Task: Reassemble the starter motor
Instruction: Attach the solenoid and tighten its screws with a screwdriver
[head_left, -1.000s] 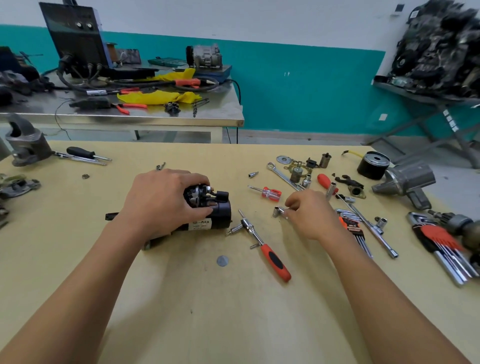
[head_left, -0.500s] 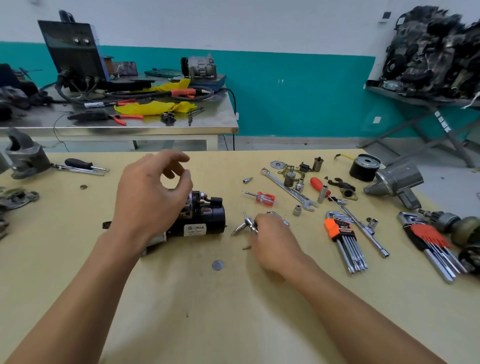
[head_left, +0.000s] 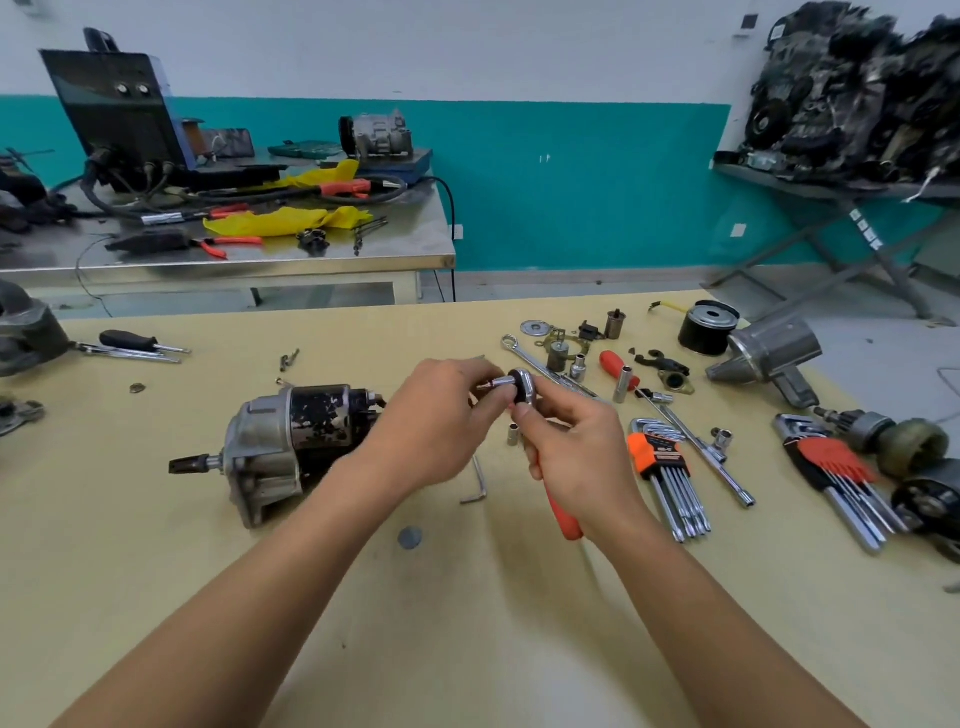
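Here, two hands (head_left: 436, 421) (head_left: 576, 457), one ratchet (head_left: 523, 385)

White wall (head_left: 467, 47) over teal band (head_left: 571, 182) — grey floor (head_left: 571, 288); steel table (head_left: 260, 262) back left, folding stand (head_left: 810, 189) right, tan worktop (head_left: 467, 649) up front.

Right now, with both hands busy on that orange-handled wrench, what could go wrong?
1. The left hand only pinches the small socket at the head of the wrench, which the right hand grips; it could slip and drop among the loose parts on the table.
2. The starter motor lies unheld on its rounded side, so a bump might roll it.
3. A hex key lies just below the hands and could get knocked away.
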